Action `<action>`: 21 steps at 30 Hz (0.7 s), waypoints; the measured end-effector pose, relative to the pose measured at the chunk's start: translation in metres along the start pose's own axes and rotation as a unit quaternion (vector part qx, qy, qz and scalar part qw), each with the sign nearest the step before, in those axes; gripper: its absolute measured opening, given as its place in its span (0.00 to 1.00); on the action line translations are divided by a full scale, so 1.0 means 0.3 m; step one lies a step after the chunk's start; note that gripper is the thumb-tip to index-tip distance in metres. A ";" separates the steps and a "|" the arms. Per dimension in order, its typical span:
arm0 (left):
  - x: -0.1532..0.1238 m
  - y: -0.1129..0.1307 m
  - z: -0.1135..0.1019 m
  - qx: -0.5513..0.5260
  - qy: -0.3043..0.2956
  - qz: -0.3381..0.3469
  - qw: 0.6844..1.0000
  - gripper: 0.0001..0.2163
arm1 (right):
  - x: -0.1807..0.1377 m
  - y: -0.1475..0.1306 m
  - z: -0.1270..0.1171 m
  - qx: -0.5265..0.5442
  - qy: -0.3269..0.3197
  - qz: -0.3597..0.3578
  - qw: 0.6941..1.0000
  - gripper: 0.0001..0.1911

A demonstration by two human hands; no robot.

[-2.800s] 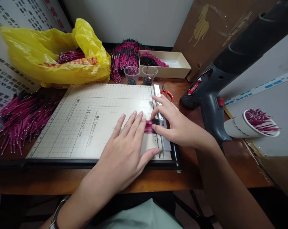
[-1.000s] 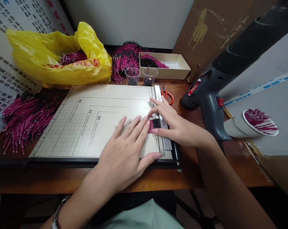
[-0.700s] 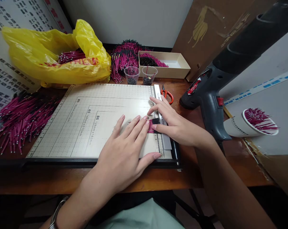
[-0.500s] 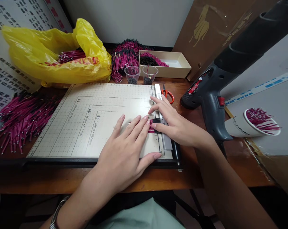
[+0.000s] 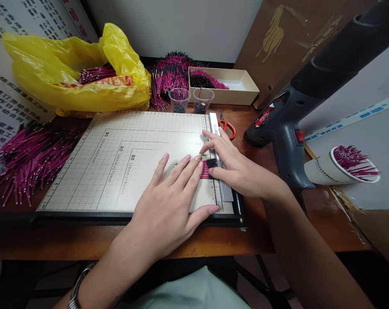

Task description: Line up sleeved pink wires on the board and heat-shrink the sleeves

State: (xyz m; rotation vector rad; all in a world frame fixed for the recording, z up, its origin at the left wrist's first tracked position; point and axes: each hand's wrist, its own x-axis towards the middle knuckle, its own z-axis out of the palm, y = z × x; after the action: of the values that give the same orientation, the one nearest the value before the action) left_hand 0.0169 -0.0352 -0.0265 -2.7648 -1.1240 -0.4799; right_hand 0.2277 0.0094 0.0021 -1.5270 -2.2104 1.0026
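Observation:
A small row of magenta wires with black ends point(image 5: 207, 168) lies on the beige paper cutter board point(image 5: 123, 159), against its ruler edge point(image 5: 224, 189). My left hand point(image 5: 168, 197) lies flat on the board, fingers stretched out, its fingertips pressing the row's left part. My right hand point(image 5: 236, 167) rests over the ruler edge, fingers extended, its fingertips touching the wires' black ends from the right. Part of the row is hidden under both hands.
A yellow bag of wires point(image 5: 75, 73) sits at back left, loose magenta wires point(image 5: 30, 159) at left. Behind the board are a wire pile point(image 5: 168, 77), two clear cups point(image 5: 191, 101), a cardboard box point(image 5: 236, 86) and red scissors point(image 5: 226, 125). The cutter handle point(image 5: 297, 111) and a paper cup point(image 5: 339, 167) are right.
The hands stay almost still on the wire row; my right fingertips have made small shifts against the black ends. The view has wobbled slightly.

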 end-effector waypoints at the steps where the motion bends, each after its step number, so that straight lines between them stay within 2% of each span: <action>1: 0.000 0.000 0.000 -0.001 -0.001 0.001 1.000 0.35 | 0.001 0.001 0.001 0.000 0.004 -0.003 1.000 0.20; 7: 0.000 0.000 0.001 0.003 0.006 0.001 1.000 0.35 | 0.009 0.005 0.014 -0.004 0.047 -0.010 0.999 0.16; 21: 0.000 0.001 -0.002 0.003 0.006 0.002 1.000 0.35 | 0.016 0.012 0.027 -0.021 0.082 -0.023 0.996 0.12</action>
State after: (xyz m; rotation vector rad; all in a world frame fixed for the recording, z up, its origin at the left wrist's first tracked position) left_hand 0.0170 -0.0355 -0.0260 -2.7551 -1.1161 -0.4905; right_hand 0.2237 0.0113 -0.0067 -1.5114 -2.1546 0.7906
